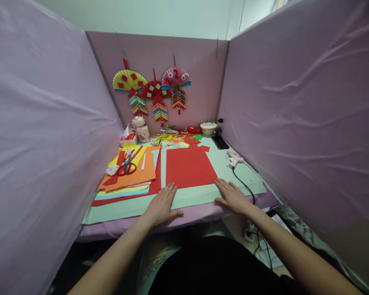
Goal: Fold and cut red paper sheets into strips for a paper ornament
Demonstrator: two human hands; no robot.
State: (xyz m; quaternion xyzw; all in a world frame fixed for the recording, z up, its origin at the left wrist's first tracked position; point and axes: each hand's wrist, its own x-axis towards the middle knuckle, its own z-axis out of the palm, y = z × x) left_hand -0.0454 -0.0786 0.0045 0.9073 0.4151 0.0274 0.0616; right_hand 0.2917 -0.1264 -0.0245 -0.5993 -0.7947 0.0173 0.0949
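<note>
A red sheet of paper (190,168) lies flat on the pale green table cover (199,196). My left hand (162,204) rests flat near its lower left corner, fingers stretched out and holding nothing. By the lower right corner lies my right hand (232,197), also palm down with fingers extended and nothing in it. Left of the red sheet is a stack of coloured paper (149,175) in orange, yellow, blue and red. Red-handled scissors (127,168) and a thin white stick (143,162) lie on top of that stack.
A pink glue gun (234,159) with a black cord sits at right, below a dark phone (220,142). Paper scraps (172,140), a jar (141,130), a tissue pack (129,137) and a lidded bowl (208,128) line the back. Paper fan ornaments (155,90) hang behind, between fabric-covered side walls (295,94).
</note>
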